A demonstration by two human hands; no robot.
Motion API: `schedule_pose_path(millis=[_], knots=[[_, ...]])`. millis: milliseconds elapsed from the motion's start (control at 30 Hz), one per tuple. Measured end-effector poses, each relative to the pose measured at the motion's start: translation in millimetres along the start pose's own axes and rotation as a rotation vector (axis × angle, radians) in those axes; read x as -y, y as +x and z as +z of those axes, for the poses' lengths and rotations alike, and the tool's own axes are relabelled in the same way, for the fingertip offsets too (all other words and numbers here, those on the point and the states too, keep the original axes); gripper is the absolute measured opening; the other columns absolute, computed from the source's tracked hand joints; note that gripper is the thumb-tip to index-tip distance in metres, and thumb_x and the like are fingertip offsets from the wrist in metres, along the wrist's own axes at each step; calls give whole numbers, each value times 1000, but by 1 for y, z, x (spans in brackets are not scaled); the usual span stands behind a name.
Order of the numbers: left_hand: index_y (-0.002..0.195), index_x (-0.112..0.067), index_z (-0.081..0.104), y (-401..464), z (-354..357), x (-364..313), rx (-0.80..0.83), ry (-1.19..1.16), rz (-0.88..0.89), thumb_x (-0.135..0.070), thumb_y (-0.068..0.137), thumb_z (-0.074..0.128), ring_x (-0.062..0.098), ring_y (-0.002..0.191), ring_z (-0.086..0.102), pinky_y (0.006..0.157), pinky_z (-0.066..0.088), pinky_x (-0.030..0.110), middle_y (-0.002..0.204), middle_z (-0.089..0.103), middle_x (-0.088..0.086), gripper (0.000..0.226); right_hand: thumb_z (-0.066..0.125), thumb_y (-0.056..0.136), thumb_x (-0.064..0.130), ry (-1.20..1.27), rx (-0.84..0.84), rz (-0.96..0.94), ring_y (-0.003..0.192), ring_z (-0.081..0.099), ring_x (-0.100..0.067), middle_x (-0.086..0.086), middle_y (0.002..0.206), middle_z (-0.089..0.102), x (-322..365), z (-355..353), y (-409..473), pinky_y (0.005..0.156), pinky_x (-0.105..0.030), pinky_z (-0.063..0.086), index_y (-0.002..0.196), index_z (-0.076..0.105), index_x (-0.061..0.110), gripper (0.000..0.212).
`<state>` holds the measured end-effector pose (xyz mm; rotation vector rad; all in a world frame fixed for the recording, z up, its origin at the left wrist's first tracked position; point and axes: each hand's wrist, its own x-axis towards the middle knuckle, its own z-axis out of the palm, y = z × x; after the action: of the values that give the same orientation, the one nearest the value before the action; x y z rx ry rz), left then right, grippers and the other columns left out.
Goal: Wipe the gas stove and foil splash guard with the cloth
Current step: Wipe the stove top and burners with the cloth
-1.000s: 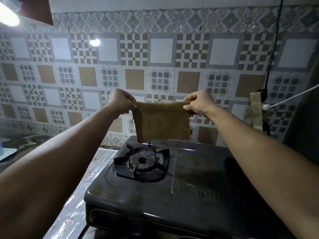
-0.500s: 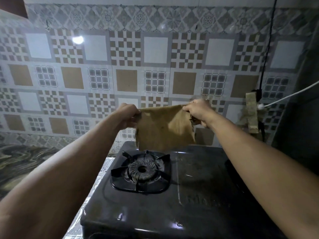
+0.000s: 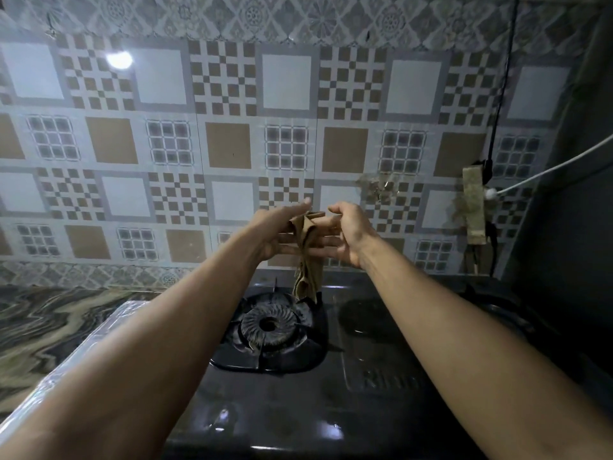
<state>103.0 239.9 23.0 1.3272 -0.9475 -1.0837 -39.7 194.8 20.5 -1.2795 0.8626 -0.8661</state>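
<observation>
Cloth (image 3: 307,257) — now bunched between hands

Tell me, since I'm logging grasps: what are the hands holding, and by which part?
A brown cloth, bunched between the left hand and right hand at its upper part; its lower end hangs free above the black gas stove.

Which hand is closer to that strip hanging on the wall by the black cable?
Right. The right hand is left of the strip, across bare tile; the left hand is farther left, beyond the cloth.

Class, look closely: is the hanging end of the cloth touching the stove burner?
Cannot tell. In the head view the cloth hangs from both hands, its lower end overlapping the burner's far edge; neither contact nor gap shows.
</observation>
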Motion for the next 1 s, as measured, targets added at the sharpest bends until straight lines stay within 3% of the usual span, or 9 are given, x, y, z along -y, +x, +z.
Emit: schedule_pose_path(millis=[67,167,300,400,533,600,800,900,1000], knots=[[107,2,65,4,3,1,-44,61,39,-25,74,82,26,80,73,64,60,37,95,73,14,46,28,93,37,20,39,57,100,63,-31,-20,106,69,0,-7,5,88,-46,52,113,65,-1,57],[106,4,62,10,10,2,-168,85,69,-4,82,70,21,65,72,55,57,30,87,70,15,27,23,91,38,0,61,102,97,59,-24,-13,103,72,-2,-21,13,81,-39,43,111,71,6,61],[99,-3,62,16,24,3,-199,85,104,-3,90,58,18,64,71,55,57,28,81,68,11,9,33,94,37,58,-151,251,98,64,-30,-17,102,72,-12,-38,23,85,-45,50,97,74,4,53],[95,-7,62,17,45,4,-133,157,147,-3,90,59,22,79,68,66,58,34,90,67,13,7,27,95,56,215,-63,431,102,62,-42,-28,108,66,-28,-53,33,89,-58,48,114,61,-2,70],[112,-6,65,18,68,15,98,196,162,-27,89,64,23,102,66,90,54,40,111,69,9,30,15,87,74,728,21,348,125,47,-45,-27,133,53,-49,-66,56,102,-63,36,135,48,5,90],[117,-9,64,21,68,21,0,257,205,-42,89,62,20,105,64,95,50,40,114,68,5,43,15,89,70,850,-30,234,135,37,-44,-24,146,41,-52,-74,70,113,-58,25,145,37,10,85],[112,-4,63,29,18,62,-438,823,159,-40,99,42,27,97,59,83,44,34,110,66,12,44,17,86,78,492,-220,107,122,50,-36,-13,138,51,-51,-97,91,107,-52,36,144,39,26,81],[123,-4,55,30,-9,91,-537,1017,47,-43,99,37,33,110,56,92,43,42,123,60,20,49,11,90,73,126,-158,-2,131,44,-33,-11,147,43,-58,-94,105,114,-48,30,148,33,21,81],[139,-8,40,28,-31,114,-539,1221,-72,-43,98,33,31,137,36,111,24,60,147,41,17,55,8,90,72,-342,30,3,128,46,-32,-16,142,46,-86,-76,118,114,-49,28,136,46,18,81]])
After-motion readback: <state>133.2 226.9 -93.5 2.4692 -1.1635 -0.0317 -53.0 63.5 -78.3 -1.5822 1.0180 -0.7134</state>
